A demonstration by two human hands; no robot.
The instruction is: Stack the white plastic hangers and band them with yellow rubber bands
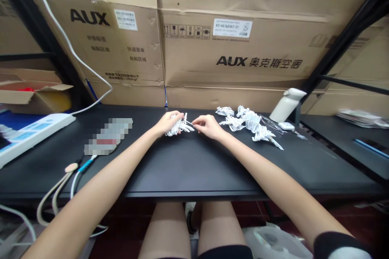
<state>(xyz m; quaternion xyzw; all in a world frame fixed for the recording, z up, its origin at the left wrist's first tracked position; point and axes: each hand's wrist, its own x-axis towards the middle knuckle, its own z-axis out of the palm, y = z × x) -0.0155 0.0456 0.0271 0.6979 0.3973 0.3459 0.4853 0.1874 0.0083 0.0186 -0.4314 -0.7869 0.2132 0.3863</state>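
My left hand (169,122) is closed around a bundle of thin white strips (175,128) above the middle of the black table (194,166). Loose ends of the bundle fan out toward the right. There my right hand (209,125) pinches the tip of one strip between thumb and fingers. To the right of that hand lie several more bunches of white strips, among them one small bunch (225,111) at the back and a larger one (252,121) nearer the bottle.
A white bottle (287,105) and a small white case (286,126) stand at the right. A phone-like object (109,136) with a cable lies left, beside a power strip (36,133). Large cardboard boxes (188,60) form the back.
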